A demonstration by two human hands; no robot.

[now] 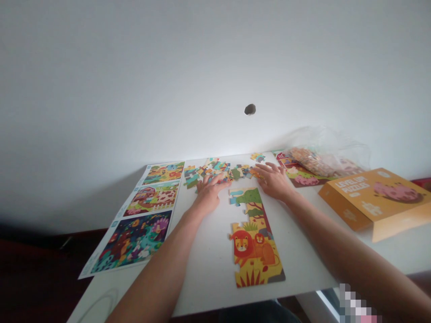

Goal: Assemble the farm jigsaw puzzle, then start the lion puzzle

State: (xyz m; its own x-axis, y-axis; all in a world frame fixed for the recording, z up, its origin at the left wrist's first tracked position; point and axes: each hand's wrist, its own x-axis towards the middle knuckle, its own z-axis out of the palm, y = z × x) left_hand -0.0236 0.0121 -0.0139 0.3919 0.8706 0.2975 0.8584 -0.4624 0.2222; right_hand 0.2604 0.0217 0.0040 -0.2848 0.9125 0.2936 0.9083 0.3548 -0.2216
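Loose jigsaw pieces (213, 168) lie in a heap toward the back of the white table. My left hand (209, 190) rests at the heap's near side, fingers spread over the pieces. At the heap's right end is my right hand (272, 180), its fingers stretched out and touching or just above some pieces. Between my forearms lies a partly joined puzzle (259, 251) with two lions, a green tree and a stepped left edge. A few joined pieces (258, 157) sit apart at the back.
To the left, a sheet with three pictures (156, 197) overhangs the table (208, 269) edge. On the right stand an orange puzzle box (380, 195) and a clear bag of pieces (313, 159) on a farm picture (303, 179). A wall with a hole (250, 109) rises behind.
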